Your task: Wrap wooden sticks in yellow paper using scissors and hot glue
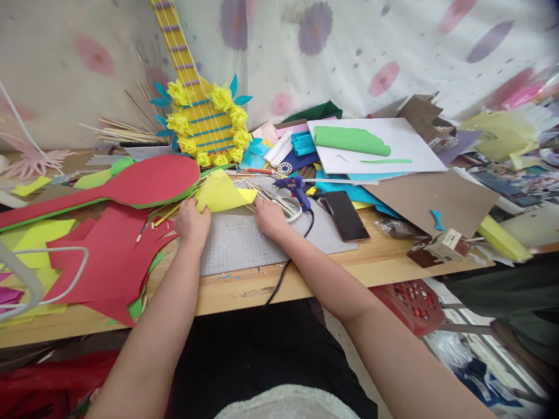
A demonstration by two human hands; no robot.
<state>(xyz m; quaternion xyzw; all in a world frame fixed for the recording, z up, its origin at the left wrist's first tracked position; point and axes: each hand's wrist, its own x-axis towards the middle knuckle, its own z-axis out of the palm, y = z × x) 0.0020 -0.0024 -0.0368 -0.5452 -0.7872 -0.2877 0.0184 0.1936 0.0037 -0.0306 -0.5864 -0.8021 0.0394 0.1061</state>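
Just above the centre of the frame, the bright yellow creased paper sheet (223,193): my left hand (192,222), curled closed, pinches its left edge; my right hand (269,218), nearly closed, grips its pointed right end, by the flat grey gridded mat (244,244).

The left hand (192,222), the right hand (271,217) and both forearms (163,326) were bare; the lower clothing (262,349) was black, beneath a pale, rough-textured garment (297,402) with a curved edge
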